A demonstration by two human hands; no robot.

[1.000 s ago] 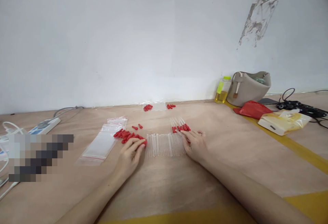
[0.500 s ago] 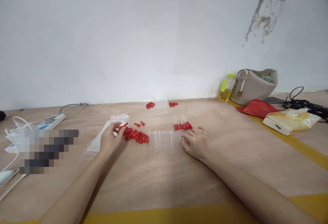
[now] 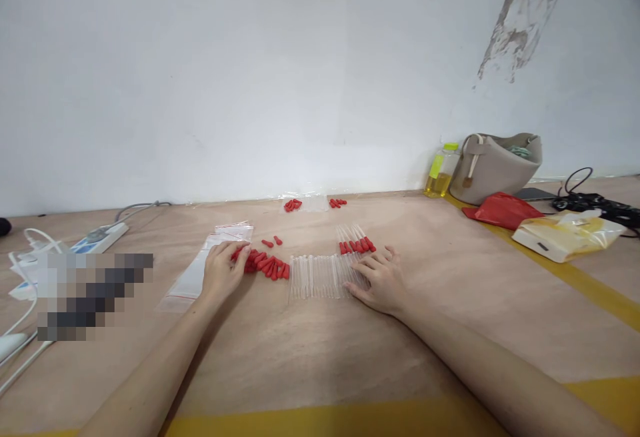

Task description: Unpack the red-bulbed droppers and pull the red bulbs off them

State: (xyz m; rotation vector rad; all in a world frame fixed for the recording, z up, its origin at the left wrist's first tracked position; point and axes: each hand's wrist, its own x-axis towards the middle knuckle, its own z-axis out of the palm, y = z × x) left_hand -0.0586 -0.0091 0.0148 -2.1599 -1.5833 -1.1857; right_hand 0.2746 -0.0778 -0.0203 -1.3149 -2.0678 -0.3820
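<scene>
My left hand (image 3: 223, 271) is at the left end of a pile of red rubber dropper bulbs (image 3: 270, 266), its thumb and fingers closed around red bulbs; how many is hidden. My right hand (image 3: 383, 282) rests on the right end of a row of clear glass dropper tubes (image 3: 315, 277), thumb and fingers apart. The tubes lie side by side, pointing away from me. Just beyond the right fingers lie several droppers with red bulbs fitted (image 3: 357, 245), their clear tips facing the wall.
Two loose red bulbs (image 3: 273, 241) lie behind the pile. Small groups of bulbs (image 3: 293, 205) sit by clear plastic near the wall. Zip bags (image 3: 187, 277) lie left, beside a power strip (image 3: 103, 237). At right stand a bottle (image 3: 440, 173) and grey bag (image 3: 495, 170).
My left hand has shifted slightly right and its fingers have come down onto the bulb pile. The right thumb has moved a little left over the tubes.
</scene>
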